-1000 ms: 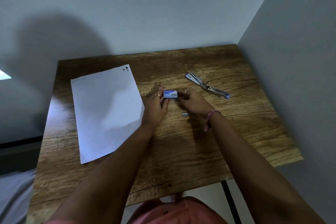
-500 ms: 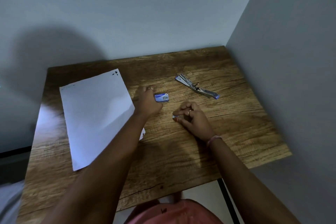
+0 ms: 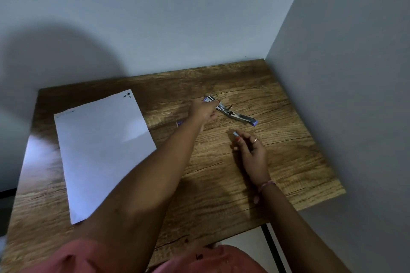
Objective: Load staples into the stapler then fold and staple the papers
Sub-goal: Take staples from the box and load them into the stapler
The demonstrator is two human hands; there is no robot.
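The metal stapler (image 3: 238,115) lies opened out on the wooden table (image 3: 288,162), towards the back right. My left hand (image 3: 205,111) reaches across and its fingers close on the stapler's left end. My right hand (image 3: 255,153) hovers in front of the stapler and pinches a short staple strip (image 3: 235,133) between its fingertips. The small blue staple box (image 3: 179,123) lies on the table and is mostly hidden behind my left forearm. A white sheet of paper (image 3: 102,150) lies flat on the left half of the table.
Grey walls close off the table at the back and on the right. The table's front edge runs just before my body, and a black table leg (image 3: 271,248) shows below the right front corner.
My left hand let go of the staple box and moved right and away from me onto the stapler's end. My right hand picked the staple strip off the table and lifted it.
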